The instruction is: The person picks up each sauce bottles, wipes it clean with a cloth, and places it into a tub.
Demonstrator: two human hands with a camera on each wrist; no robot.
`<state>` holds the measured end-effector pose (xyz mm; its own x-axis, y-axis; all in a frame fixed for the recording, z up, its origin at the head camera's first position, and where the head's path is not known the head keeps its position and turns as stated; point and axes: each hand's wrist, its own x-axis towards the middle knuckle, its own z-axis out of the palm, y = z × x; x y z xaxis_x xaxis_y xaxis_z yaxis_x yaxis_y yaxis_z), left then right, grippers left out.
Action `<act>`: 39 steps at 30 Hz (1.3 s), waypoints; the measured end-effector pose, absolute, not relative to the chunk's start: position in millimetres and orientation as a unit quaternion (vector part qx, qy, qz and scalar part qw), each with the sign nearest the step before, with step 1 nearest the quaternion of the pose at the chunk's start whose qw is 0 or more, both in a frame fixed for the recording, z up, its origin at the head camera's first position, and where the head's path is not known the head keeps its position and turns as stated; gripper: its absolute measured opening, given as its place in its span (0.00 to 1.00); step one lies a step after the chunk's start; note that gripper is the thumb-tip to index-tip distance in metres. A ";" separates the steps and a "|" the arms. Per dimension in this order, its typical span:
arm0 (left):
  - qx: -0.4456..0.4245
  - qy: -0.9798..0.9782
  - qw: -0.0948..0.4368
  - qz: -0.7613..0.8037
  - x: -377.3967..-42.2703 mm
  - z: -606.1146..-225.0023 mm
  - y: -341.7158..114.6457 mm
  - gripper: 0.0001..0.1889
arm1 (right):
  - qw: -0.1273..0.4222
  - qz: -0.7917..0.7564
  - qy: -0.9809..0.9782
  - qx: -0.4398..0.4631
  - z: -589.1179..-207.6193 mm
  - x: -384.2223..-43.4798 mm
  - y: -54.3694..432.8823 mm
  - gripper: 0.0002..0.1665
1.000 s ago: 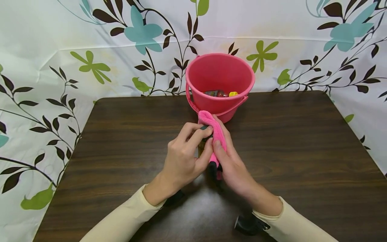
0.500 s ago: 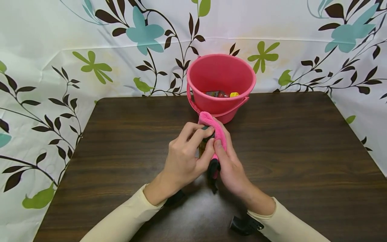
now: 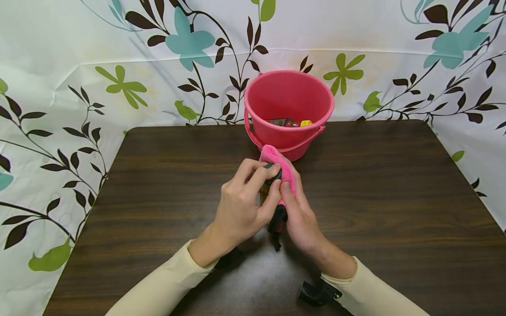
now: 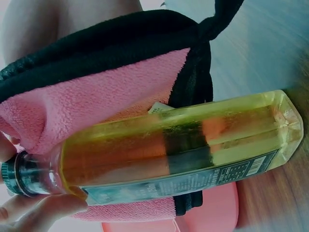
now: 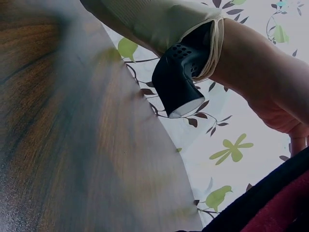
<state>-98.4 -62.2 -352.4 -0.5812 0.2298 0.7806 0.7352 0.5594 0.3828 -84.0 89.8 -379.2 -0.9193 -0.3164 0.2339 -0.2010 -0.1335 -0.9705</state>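
A clear, square-sided bottle of yellow liquid (image 4: 188,145), likely cooking oil, hangs upright above the table. Its dark green cap (image 4: 13,174) and neck are pinched by my left hand (image 3: 242,199). On its right side a pink fleecy cloth (image 3: 287,175) with black edging is pressed to the bottle by my right hand (image 3: 303,217), which grips it between thumb and fingers. In the left wrist view the cloth lies behind the bottle's upper part and a dark label shows along one side. My hands hide most of the bottle in the head view.
A pink bucket (image 3: 290,139) stands just beyond the hands at the back of the brown wooden table (image 3: 170,175). Several small items, one yellow (image 3: 306,123), lie inside it. A patterned curtain (image 3: 395,35) hangs behind the table. Black cameras (image 3: 316,294) sit on the wrists.
My right hand and forearm have shifted slightly left, and the cloth's black lower end has swung left and hangs lower. The left hand and bottle have hardly moved.
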 end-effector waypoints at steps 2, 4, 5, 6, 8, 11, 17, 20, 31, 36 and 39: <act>-0.297 -0.811 0.350 -0.362 -98.4 -352.0 -62.1 0.14 | 0.037 -0.729 0.654 -0.199 -379.9 -84.5 89.5 0.32; -0.297 -0.811 0.351 -0.361 -98.3 -351.6 -62.0 0.14 | 0.037 -0.732 0.650 -0.200 -380.9 -85.1 89.4 0.32; -0.297 -0.811 0.352 -0.361 -98.2 -351.4 -62.0 0.14 | 0.038 -0.734 0.648 -0.201 -381.6 -85.7 89.4 0.32; -0.297 -0.811 0.352 -0.361 -98.1 -351.2 -62.0 0.14 | 0.040 -0.735 0.646 -0.201 -382.4 -86.2 89.5 0.32; -0.297 -0.811 0.351 -0.361 -98.0 -350.7 -62.1 0.14 | 0.046 -0.739 0.642 -0.198 -383.7 -86.9 89.9 0.31; -0.296 -0.812 0.349 -0.362 -98.0 -349.7 -62.0 0.14 | 0.057 -0.742 0.639 -0.192 -385.2 -87.6 90.8 0.31; -0.296 -0.812 0.346 -0.365 -98.0 -348.3 -61.8 0.13 | 0.084 -0.752 0.634 -0.157 -387.4 -88.0 93.2 0.31; -0.295 -0.815 0.341 -0.364 -97.7 -348.1 -62.0 0.13 | 0.100 -0.755 0.634 -0.134 -389.9 -87.9 94.6 0.31; -0.292 -0.818 0.338 -0.361 -97.6 -348.3 -62.6 0.14 | 0.171 -0.725 0.667 -0.038 -411.8 -89.8 100.9 0.32; -0.293 -0.818 0.338 -0.362 -98.0 -349.2 -62.5 0.13 | 0.181 -0.714 0.676 -0.026 -419.8 -92.1 104.0 0.30; -0.293 -0.818 0.338 -0.362 -97.7 -349.1 -62.3 0.13 | 0.186 -0.706 0.683 -0.023 -423.2 -93.4 105.5 0.29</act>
<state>-97.7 -62.3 -349.1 -0.5996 0.2350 0.7650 0.7244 0.5657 0.3940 -93.4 105.5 -423.2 -0.9301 -0.2932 -0.2215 0.2308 0.0029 -0.9730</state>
